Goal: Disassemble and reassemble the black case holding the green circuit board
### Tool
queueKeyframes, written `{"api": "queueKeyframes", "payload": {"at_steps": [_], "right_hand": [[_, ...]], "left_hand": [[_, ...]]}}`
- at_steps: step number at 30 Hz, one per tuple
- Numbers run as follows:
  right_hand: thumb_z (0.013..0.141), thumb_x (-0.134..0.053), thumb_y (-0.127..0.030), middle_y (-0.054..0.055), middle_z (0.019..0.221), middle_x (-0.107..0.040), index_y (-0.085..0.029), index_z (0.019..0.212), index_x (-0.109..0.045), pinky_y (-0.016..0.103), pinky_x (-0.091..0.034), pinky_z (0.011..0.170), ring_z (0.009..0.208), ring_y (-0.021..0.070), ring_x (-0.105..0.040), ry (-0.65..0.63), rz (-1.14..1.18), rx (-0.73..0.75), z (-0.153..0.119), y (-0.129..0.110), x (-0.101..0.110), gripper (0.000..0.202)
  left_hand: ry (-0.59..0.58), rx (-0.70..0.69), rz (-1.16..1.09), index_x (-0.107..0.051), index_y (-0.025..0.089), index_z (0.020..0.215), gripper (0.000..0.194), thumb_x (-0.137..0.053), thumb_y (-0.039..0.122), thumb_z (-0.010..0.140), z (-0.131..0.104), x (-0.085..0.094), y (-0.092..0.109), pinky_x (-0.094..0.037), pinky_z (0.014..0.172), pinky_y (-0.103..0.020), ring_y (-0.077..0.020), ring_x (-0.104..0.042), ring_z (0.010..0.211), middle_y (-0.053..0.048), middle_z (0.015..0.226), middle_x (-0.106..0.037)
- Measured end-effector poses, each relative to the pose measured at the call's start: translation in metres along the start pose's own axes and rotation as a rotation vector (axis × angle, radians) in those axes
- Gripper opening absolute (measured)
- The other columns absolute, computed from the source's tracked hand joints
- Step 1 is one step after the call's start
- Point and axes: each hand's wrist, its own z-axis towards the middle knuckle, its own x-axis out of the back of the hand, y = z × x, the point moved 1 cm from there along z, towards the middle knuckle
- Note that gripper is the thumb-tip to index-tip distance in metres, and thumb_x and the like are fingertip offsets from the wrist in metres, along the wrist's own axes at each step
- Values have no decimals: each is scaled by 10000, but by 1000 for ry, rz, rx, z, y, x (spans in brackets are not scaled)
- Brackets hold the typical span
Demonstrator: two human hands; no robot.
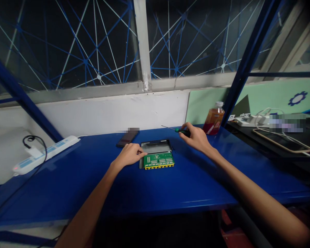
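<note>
A green circuit board [158,159] with a row of yellow connectors along its near edge lies face up in a shallow metal case [141,164]. Behind it, touching or nearly so, is the open grey cover [155,147]. My left hand [129,154] grips the left side of the board, thumb over its upper left corner; the other fingertips are partly hidden. Above the table to the right of the case, my right hand [195,136] is closed around the dark and green handle of a screwdriver [177,130]. Its thin shaft points left, apart from the board.
A dark phone [127,137] lies behind my left hand. A bottle of reddish drink [214,119] stands at the back right. On the left is a white power strip [48,155] with a black cable. Another phone [281,140] and white cables lie on the black surface at right.
</note>
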Motion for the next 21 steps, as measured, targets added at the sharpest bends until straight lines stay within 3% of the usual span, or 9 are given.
{"api": "queueKeyframes", "payload": {"at_steps": [17,21], "right_hand": [[800,-512,-392,42,762,-658,-210,936,-553,280,-342,575,660,186,-579,4,33,96,-1,0,-4,231],[787,-558,-376,30,753,-653,-213,924,-558,286,-366,583,649,173,-573,-5,107,124,-1,0,-4,213]], "left_hand": [[-4,12,15,-733,207,687,435,-466,506,855,-1,2,0,-320,590,-282,-182,-590,651,-65,697,-683],[5,12,8,-750,222,768,390,-484,495,849,-1,3,0,-331,600,-288,-191,-595,671,-60,739,-693]]}}
